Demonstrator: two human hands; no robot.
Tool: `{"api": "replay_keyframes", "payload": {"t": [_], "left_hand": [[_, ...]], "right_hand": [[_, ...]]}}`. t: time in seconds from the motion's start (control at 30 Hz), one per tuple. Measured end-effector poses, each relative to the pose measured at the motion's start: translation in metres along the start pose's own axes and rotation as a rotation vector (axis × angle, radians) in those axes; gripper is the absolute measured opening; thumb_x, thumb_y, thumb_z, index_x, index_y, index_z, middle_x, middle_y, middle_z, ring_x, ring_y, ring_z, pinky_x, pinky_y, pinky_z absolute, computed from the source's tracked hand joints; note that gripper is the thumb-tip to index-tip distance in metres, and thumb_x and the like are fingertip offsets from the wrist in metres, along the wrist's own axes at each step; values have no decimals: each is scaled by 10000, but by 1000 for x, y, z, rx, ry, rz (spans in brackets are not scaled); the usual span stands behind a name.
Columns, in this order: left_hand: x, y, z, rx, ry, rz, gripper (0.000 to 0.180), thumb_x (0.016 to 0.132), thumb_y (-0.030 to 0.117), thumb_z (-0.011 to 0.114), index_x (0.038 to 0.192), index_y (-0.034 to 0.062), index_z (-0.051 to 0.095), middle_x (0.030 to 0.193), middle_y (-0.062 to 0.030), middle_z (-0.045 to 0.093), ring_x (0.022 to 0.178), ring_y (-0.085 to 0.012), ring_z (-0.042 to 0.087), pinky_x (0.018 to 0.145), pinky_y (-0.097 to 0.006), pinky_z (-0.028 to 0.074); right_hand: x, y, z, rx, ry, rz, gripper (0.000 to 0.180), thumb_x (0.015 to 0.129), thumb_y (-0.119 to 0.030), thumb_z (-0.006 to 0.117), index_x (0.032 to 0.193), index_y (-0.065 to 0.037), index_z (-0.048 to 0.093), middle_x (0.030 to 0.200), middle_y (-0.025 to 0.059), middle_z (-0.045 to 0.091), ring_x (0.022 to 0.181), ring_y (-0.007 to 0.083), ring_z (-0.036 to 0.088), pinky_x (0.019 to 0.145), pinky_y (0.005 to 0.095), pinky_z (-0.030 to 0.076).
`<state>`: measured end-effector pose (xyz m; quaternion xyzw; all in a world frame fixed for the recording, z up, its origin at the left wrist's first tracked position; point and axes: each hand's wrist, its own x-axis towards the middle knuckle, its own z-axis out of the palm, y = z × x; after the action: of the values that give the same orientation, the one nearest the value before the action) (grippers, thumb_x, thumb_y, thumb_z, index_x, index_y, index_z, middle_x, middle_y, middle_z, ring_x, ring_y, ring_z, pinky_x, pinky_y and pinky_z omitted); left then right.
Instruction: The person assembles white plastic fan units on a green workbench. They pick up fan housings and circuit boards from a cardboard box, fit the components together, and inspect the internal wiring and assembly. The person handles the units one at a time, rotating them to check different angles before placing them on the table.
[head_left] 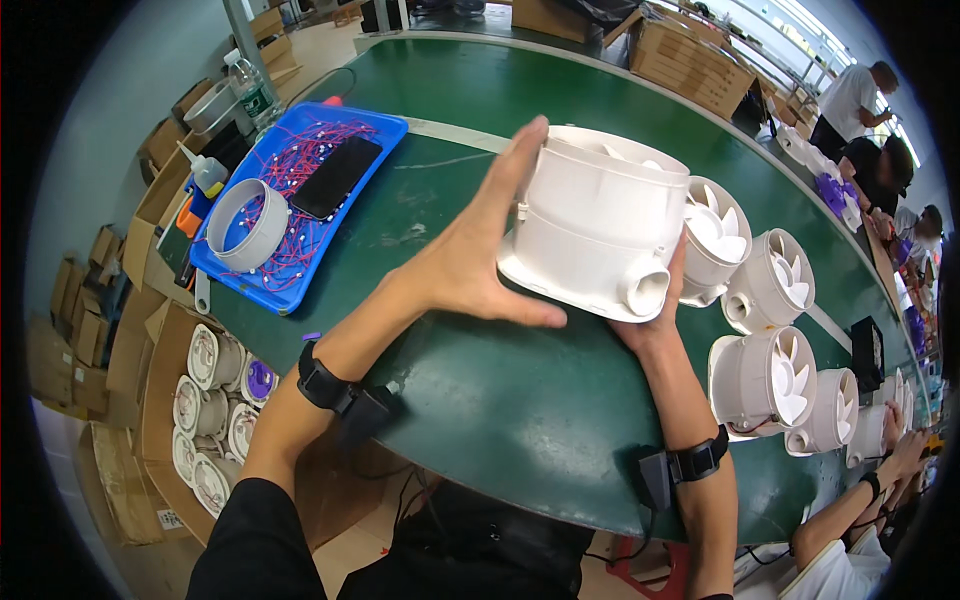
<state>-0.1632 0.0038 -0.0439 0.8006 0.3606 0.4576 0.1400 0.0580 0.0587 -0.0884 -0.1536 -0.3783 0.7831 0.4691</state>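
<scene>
Bright light, soft sheen on green tabletop, fisheye-bent edges, black corners

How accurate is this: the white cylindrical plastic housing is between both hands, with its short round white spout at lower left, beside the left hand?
Wrong side: the head view shows the short round white spout at lower right of the white cylindrical plastic housing, beside the right hand. The housing is between it and the left hand.

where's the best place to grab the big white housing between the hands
Probably the side wall just above the base flange, left hand from the left, right hand from the right: the white housing is broad and round, the flange juts out below as a stop, and the spout at lower right is best avoided.
</scene>
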Motion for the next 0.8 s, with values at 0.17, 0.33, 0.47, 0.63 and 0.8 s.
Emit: {"api": "replay_keyframes", "payload": {"t": [0.17, 0.33, 0.47, 0.63, 0.8], "left_hand": [[2, -8, -13, -132, 87, -91, 1294, 508, 222, 913, 1520, 67, 120, 1528, -177, 226, 1365, -308, 349, 1136, -433, 280], [0, -25, -5, -692, 289, -413, 951, 794, 386, 746, 1481, 16, 202, 1387, -165, 390, 1243, -253, 464, 924, -377, 511], [2, -13, 5, -910, 209, -828, 721, 895, 618, 504, 1338, 54, 436, 1043, -90, 649, 868, -120, 656, 517, -256, 543], [1, -21, 8, -968, 204, -819, 696, 918, 664, 357, 1290, 88, 478, 903, -84, 671, 668, -133, 656, 379, -262, 477], [1, -5, 16, -986, 152, -878, 790, 886, 727, 317, 1332, 88, 442, 987, -109, 675, 743, -162, 675, 388, -275, 495]], "right_hand": [[8, -1, -2, -36, -186, 145, 765, 942, -681, 266, 1369, -68, 432, 1255, 182, 573, 1042, 302, 605, 870, 436, 508], [13, 1, -7, -580, 104, -19, 797, 938, -688, 221, 1229, -11, 524, 922, 155, 663, 700, 194, 584, 601, 302, 488], [12, -3, 3, -590, 127, -218, 807, 925, -682, 308, 1438, -59, 313, 1209, 163, 553, 933, 194, 570, 663, 322, 518], [15, 2, 2, -653, 6, -208, 891, 901, -676, 416, 1520, -87, 162, 1448, 170, 344, 1226, 261, 471, 762, 344, 547], [13, 5, -4, -672, -37, -247, 845, 918, -640, 430, 1517, -115, 148, 1449, 165, 337, 1218, 276, 493, 732, 344, 565]]}}
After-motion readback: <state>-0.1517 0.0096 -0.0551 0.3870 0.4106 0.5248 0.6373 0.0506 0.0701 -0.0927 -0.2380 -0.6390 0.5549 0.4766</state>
